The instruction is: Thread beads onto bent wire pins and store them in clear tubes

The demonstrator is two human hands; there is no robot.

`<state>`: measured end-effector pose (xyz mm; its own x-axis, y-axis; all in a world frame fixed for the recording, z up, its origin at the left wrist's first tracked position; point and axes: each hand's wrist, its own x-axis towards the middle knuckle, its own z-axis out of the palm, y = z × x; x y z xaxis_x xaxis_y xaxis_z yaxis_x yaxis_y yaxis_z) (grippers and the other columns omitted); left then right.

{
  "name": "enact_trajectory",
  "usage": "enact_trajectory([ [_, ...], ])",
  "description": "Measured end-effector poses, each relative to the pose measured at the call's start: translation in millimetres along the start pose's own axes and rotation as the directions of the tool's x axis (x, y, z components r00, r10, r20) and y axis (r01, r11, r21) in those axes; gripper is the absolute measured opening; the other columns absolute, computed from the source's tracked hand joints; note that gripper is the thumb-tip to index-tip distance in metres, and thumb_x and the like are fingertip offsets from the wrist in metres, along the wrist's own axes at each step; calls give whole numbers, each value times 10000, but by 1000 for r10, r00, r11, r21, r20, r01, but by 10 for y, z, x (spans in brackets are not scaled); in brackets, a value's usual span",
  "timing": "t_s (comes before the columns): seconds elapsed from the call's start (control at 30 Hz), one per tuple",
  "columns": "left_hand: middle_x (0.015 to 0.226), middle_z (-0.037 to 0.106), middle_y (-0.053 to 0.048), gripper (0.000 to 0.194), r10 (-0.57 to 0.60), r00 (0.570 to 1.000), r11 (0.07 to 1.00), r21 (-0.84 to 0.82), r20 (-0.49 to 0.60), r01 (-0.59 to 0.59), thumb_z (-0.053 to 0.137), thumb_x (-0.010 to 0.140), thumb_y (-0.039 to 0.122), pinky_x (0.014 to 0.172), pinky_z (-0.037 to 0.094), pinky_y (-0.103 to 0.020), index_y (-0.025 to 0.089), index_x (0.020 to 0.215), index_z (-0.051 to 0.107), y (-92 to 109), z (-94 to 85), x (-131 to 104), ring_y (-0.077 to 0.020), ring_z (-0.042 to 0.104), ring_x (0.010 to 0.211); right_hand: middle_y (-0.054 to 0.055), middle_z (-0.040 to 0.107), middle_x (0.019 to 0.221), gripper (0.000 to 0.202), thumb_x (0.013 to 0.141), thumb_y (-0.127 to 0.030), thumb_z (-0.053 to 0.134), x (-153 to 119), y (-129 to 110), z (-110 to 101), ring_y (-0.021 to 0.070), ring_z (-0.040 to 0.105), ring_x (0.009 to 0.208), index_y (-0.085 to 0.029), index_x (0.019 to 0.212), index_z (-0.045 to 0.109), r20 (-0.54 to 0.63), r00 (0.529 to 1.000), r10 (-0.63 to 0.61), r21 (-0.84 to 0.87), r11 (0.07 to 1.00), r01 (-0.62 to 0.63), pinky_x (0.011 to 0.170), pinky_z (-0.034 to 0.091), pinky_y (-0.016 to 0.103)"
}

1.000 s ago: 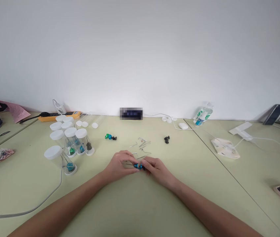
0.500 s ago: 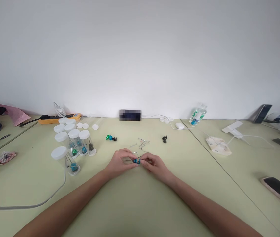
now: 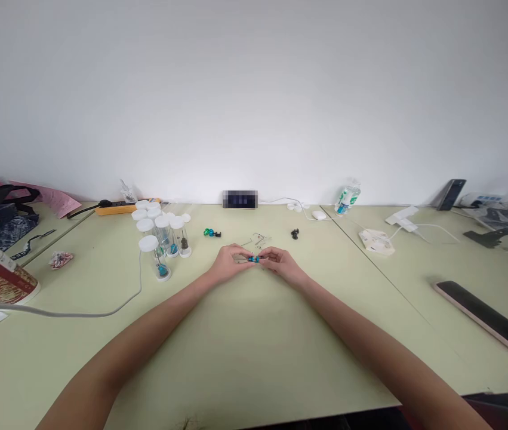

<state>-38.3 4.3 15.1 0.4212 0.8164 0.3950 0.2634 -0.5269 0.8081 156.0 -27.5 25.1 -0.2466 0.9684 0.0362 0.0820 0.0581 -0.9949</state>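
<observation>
My left hand (image 3: pixel 227 264) pinches a small shiny blue metal part (image 3: pixel 252 259) between thumb and fingertips. A thin rod runs from it back under the left fingers. My right hand (image 3: pixel 283 265) is closed at the part's right end, its fingertips against it; any separate piece in them is too small to make out. Just beyond the hands lie several thin bent metal keys (image 3: pixel 260 239). Farther back on the left is a little row of green, blue and black parts (image 3: pixel 211 233). Some small black parts (image 3: pixel 295 233) sit back on the right.
Clear tubes with white caps (image 3: pixel 148 243) stand at left, holding coloured parts and rods. A grey cable (image 3: pixel 97 314) crosses the table near a red paper tub (image 3: pixel 0 275). A phone (image 3: pixel 240 199) leans on the wall; a bottle (image 3: pixel 347 198) and a dark long case (image 3: pixel 486 316) are at right.
The camera view has shifted, so table objects and hands appear higher and the near table edge shows. Both hands stay at the blue part, with the fingertips slightly closer together.
</observation>
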Motion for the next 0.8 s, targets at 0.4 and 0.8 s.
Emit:
enact_trajectory([
  [0.4,863,685,-41,201,-31,998,999,16,-58,32,685,706,316,812,511,-322,216,879,710,302,84,-516,-186,630,852,-45,508,598,297,793,-481,556,-340,4,190,46,264,422,-188,776,509,162,987,10,89,996,-24,413,184,203],
  [0.8,856,684,-30,180,-22,996,999,25,-88,24,685,704,284,790,512,-313,227,873,709,202,141,-583,-179,635,832,-42,524,609,285,797,-463,568,-371,61,220,61,414,459,-180,799,534,157,986,-55,83,996,42,462,362,210],
])
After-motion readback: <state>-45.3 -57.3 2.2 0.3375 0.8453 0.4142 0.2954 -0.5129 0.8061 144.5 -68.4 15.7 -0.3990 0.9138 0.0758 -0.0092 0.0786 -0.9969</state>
